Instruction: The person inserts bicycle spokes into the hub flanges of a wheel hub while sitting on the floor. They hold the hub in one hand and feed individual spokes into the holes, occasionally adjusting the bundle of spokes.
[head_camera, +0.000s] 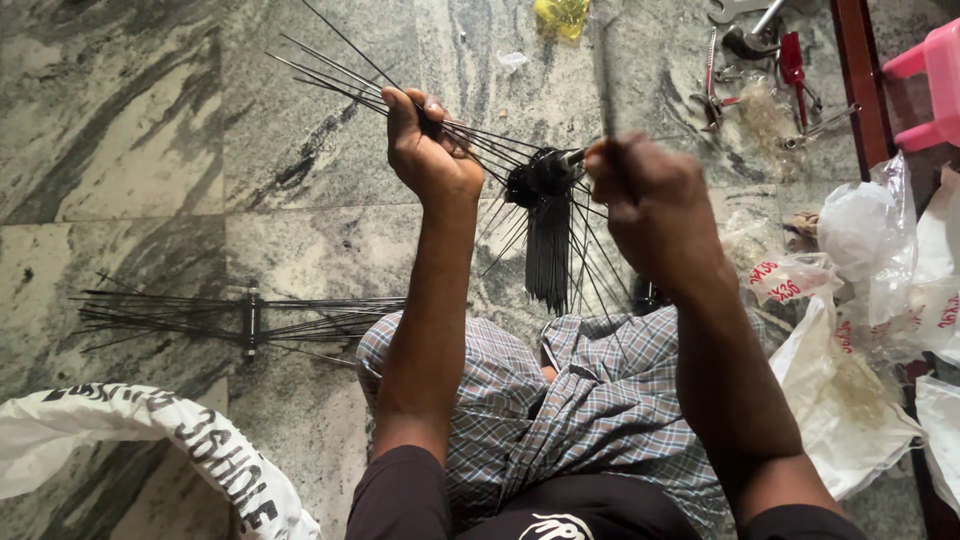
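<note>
Head view. Left hand (425, 145): closed around fanned black spokes (340, 70). Right hand (650, 200): pinching one blurred spoke at black hub (545, 180), held above lap over marble floor (150, 150). Hanging spokes (548, 255) loose. Risks, judged: bundle slipping, spokes tangling or bending, ends jabbing fingers. Second spoked hub (250, 320) lies left.

The person wears a dark short-sleeved shirt (560, 505) with a small white emblem on the front, and a blue-grey checked cloth (590, 400) wrapped over the legs. Both forearms are bare, without watch or rings.
</note>
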